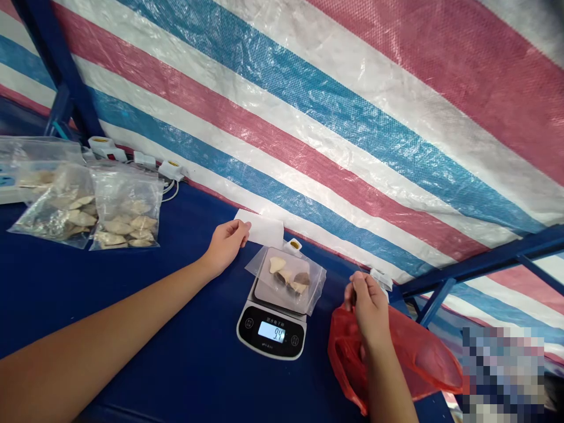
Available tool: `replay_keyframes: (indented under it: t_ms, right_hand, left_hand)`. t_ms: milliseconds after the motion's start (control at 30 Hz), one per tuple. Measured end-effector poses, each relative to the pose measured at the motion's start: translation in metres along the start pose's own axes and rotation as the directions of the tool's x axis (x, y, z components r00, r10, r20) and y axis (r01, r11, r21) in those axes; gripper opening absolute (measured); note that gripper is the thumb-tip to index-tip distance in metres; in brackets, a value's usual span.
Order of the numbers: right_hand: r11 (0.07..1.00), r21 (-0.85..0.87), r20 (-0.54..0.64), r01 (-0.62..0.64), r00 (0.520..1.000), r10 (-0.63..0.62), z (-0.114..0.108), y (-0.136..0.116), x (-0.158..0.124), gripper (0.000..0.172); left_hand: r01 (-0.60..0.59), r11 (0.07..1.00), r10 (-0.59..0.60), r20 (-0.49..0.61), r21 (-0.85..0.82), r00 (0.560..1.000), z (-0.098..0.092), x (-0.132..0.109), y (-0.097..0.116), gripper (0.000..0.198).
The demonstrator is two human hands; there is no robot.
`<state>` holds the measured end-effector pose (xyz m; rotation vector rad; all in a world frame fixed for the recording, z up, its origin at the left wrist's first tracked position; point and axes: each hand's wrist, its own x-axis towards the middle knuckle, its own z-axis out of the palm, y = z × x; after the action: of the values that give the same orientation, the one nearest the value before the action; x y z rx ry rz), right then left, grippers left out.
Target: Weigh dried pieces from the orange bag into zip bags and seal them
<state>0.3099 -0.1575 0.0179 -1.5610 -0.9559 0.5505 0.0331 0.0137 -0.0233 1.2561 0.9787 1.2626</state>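
Observation:
A small white digital scale (272, 330) sits on the blue table, its display lit. On its platform lies a clear plastic bag (286, 279) holding several pale, wedge-shaped pieces. My left hand (225, 244) reaches past the scale and pinches the edge of a white paper (264, 229) lying against the striped tarp. My right hand (369, 305) hovers at the mouth of a red plastic bag (414, 352) to the right of the scale, fingers pinched together; what they hold is too small to make out.
Two clear bags (126, 214) filled with the same pale pieces lie at the back left, with white plugs and cables (170, 170) behind them. A striped red, white and blue tarp (335, 100) forms the back wall. Blue metal frame bars (484, 261) run at right.

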Motion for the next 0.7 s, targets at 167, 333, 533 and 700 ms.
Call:
replay_keyframes:
  t_ms: [167,333,533,700]
  right_hand:
    - [0.973,0.071,0.305,-0.22,0.934,0.189,-0.031,-0.021,-0.007,0.045]
    - [0.944,0.139,0.432,-0.299,0.876,0.214,-0.062,-0.035,-0.015,0.046]
    - [0.917,0.213,0.495,-0.338,0.846,0.197,-0.055,-0.035,-0.019,0.044]
    - [0.911,0.211,0.436,-0.354,0.868,0.237,-0.038,-0.028,-0.01,0.051]
  left_hand:
    - [-0.006,1.0,0.006,-0.026,0.011,1.0,0.0,0.002,-0.002,0.043]
    - [-0.029,0.999,0.028,0.007,0.027,1.0,0.002,0.004,-0.003,0.046]
    - [-0.004,0.999,0.004,-0.003,0.055,1.0,0.002,0.002,0.0,0.043]
    - [-0.014,0.997,0.014,0.005,0.069,1.0,0.002,0.001,0.0,0.041]
